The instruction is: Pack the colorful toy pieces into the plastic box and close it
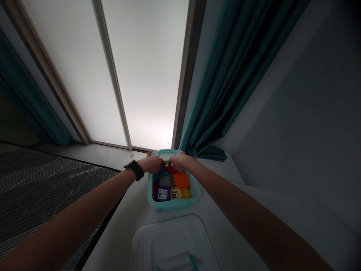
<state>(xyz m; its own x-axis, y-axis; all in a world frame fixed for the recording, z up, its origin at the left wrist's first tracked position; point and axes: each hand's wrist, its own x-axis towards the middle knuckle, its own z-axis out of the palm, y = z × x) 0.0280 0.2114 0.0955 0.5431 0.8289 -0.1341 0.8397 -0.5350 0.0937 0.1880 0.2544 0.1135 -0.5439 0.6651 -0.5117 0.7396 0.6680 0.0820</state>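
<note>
A light teal plastic bin (175,205) stands on the white surface, holding several interlocking plastic pieces. Among them are a grey piece (166,181), an orange piece (182,180), a purple piece with a white window grid (163,194) and a yellow piece (184,193). My left hand (153,164), with a dark wristband, is over the bin's far left part, fingers curled closed; what they grip is hidden. Beside it, my right hand (178,161) pinches a red plastic piece (170,169) at the far side of the bin. Blue pieces lie below my left hand.
A clear lid (172,241) with a handle lies on the white surface nearer to me. Teal curtains (214,113) hang at the right and reach down to the surface behind the bin. Frosted sliding doors (146,75) stand beyond. A dark striped surface (42,188) is at left.
</note>
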